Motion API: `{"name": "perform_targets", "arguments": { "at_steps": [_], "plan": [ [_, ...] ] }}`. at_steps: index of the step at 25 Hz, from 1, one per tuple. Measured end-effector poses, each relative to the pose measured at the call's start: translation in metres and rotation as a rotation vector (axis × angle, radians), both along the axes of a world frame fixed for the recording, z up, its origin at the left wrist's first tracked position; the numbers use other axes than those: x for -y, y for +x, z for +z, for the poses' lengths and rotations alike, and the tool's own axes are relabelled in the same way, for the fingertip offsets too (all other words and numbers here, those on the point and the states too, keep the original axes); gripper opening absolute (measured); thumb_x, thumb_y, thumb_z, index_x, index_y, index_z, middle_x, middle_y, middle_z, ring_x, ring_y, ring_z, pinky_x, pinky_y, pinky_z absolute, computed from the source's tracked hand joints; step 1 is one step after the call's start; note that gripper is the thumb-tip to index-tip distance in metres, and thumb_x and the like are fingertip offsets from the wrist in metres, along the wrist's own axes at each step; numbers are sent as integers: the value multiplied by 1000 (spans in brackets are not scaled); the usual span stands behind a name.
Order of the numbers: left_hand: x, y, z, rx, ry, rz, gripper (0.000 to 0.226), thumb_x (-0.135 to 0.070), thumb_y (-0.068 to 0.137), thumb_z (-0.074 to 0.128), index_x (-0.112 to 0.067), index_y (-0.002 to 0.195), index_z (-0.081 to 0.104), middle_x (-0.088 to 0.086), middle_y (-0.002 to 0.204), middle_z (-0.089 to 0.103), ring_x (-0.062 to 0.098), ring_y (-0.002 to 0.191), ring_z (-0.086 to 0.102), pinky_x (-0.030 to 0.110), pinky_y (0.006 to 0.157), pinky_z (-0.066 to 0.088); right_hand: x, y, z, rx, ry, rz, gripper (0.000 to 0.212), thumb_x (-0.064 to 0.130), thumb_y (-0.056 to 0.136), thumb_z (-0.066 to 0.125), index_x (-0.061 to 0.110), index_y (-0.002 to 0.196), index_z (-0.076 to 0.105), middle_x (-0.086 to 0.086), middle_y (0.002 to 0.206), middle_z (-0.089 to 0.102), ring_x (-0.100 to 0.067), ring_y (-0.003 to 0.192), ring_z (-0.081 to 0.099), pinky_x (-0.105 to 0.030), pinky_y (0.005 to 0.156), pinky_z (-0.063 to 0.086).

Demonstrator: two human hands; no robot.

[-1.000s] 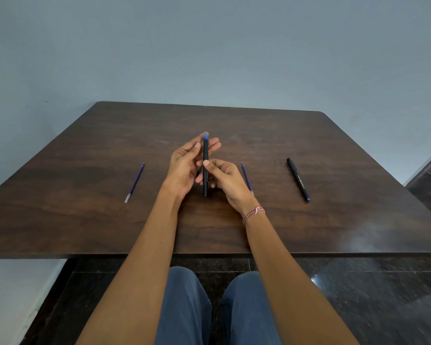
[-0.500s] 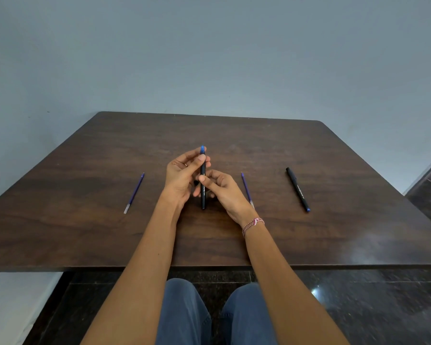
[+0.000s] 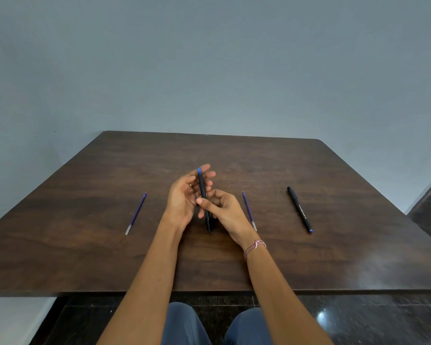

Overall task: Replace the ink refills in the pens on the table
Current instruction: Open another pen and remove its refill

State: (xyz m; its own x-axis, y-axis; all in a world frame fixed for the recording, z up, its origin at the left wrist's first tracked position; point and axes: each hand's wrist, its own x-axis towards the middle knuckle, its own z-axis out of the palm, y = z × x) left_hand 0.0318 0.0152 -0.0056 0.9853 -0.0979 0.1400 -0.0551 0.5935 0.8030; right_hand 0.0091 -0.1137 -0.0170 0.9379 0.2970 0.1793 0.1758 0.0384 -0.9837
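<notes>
Black plastic, the pen [image 3: 204, 197] stands nearly upright over the middle of the table [image 3: 85, 257]. My right hand [image 3: 224, 210] pinches it low on the barrel, while my left hand [image 3: 184, 195] rests behind its blue top, fingers straight and loose. It looks light, stiff and smooth, so I'd grip it firmly near both ends.

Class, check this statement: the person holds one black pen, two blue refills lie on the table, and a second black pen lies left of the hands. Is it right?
No. The head view shows the second black pen lying to the right of the right hand, beyond the nearer refill. The rest holds.
</notes>
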Motion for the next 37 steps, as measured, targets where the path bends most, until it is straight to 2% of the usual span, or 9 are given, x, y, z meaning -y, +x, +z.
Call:
{"name": "perform_targets", "arguments": {
  "at_steps": [3, 7, 13, 19, 27, 29, 32, 34, 37],
  "plan": [
    [1, -1, 0, 14, 24, 48, 35, -7, 95, 38, -10, 108, 70, 5, 86, 70, 12, 71, 62, 23, 43, 50, 0, 1, 0, -11, -2, -4, 12, 24, 87, 68, 15, 95, 66, 0, 65, 70, -2, 62, 63, -10, 57, 43],
    [2, -3, 2, 11, 27, 74, 24, -8, 90, 55, -18, 101, 73, 3, 84, 69, 13, 70, 64, 22, 32, 43, 0, 2, 0, -13, 2, -11, 11, 25, 88, 66, 15, 94, 65, 0, 66, 71, -4, 63, 62, -11, 57, 43],
    [5, -4, 5, -13, 39, 130, 29, -17, 72, 69, -17, 100, 69, 1, 81, 60, 18, 72, 57, 19, 39, 47, 0, 3, -2, -13, -9, -1, 12, 27, 88, 67, 16, 95, 66, -1, 66, 71, -5, 65, 61, -11, 58, 43],
    [2, 0, 1, -24, 20, 55, 33, -8, 94, 38, -9, 104, 70, 5, 89, 69, 15, 76, 61, 22, 51, 52, 1, 4, -2, -25, 3, -19, 12, 28, 87, 68, 18, 94, 65, 0, 66, 71, -5, 65, 64, -12, 58, 44],
    [4, -4, 4, 10, 53, 93, 25, -8, 85, 60, -20, 106, 67, 1, 81, 58, 12, 56, 57, 21, 31, 41, 1, 2, -1, -16, -17, 3, 19, 24, 88, 66, 8, 100, 66, -1, 69, 71, -5, 68, 65, -14, 59, 46],
    [5, -4, 5, 13, 70, 97, 33, -15, 76, 67, -21, 108, 67, -1, 80, 56, 12, 58, 56, 21, 35, 44, 1, 2, -1, -12, -31, 14, 20, 23, 88, 66, 7, 101, 65, 0, 67, 71, -5, 67, 65, -13, 59, 46],
    [3, -2, 3, 0, 27, 95, 27, -16, 87, 56, -13, 112, 67, 4, 93, 68, 13, 78, 67, 23, 57, 55, 1, 1, 0, -8, 11, 3, 15, 22, 88, 67, 10, 97, 65, -1, 67, 71, -7, 66, 66, -16, 59, 47],
    [3, -1, 1, -4, -3, 68, 29, -8, 94, 43, -8, 111, 67, 9, 100, 72, 17, 92, 69, 24, 69, 56, 1, 2, 0, -13, 44, -14, 13, 22, 87, 67, 13, 96, 65, -2, 68, 71, -8, 67, 66, -17, 59, 46],
    [4, -2, 2, 7, 24, 84, 34, 5, 93, 41, -9, 106, 68, 8, 96, 74, 17, 89, 71, 24, 71, 57, 2, 2, -1, -20, 69, -12, 10, 22, 87, 67, 16, 95, 66, -3, 69, 71, -9, 67, 66, -16, 58, 47]
  ]
}}
